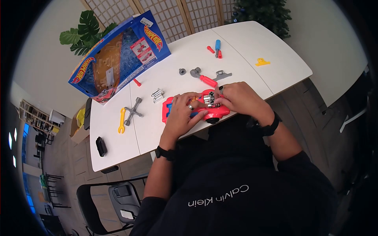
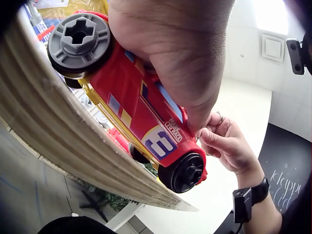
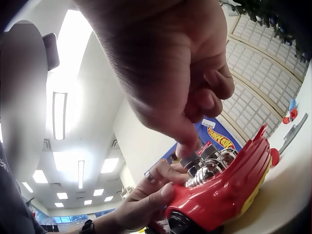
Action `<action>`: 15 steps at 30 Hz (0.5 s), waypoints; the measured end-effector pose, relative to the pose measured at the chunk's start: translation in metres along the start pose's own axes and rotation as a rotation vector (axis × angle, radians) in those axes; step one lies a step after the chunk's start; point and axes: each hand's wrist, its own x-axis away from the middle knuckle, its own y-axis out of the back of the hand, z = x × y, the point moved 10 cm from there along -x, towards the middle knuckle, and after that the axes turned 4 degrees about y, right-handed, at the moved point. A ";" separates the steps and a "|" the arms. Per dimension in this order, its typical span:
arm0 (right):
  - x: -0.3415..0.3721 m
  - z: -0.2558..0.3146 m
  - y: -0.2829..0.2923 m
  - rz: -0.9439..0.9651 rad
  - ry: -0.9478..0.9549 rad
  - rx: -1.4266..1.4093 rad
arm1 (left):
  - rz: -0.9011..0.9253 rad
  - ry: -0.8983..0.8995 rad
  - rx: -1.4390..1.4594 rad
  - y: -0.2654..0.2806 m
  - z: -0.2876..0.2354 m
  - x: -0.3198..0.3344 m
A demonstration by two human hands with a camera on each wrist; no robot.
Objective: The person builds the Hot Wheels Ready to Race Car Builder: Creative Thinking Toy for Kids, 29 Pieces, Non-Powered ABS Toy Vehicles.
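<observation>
The red toy race car [image 1: 215, 113] stands at the table's near edge. My left hand [image 1: 182, 114] grips its body from above, thumb on the near side. Silver engine block [image 3: 208, 173] sits in the car's hood, with dark grey round tops showing. My right hand [image 1: 241, 98] is over it; in the right wrist view its thumb and fingertip pinch a grey bolt [image 3: 191, 161] on the engine, the other fingers curled. A grey wheel hub [image 2: 79, 38] and a black front wheel [image 2: 183, 173] show in the left wrist view.
Behind the car lie a red-handled hammer [image 1: 204, 78], grey saw [image 1: 223, 74], grey bolt [image 1: 182, 71] and blue screwdriver [image 1: 217, 46]. A silver part [image 1: 157, 95], cross wrench [image 1: 134, 111], yellow wrench [image 1: 121, 121] and black part [image 1: 101, 146] lie left, near the toy box [image 1: 118, 59].
</observation>
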 end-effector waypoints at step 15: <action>-0.001 0.011 -0.003 -0.042 -0.050 0.037 | -0.002 0.004 -0.014 0.001 0.000 0.001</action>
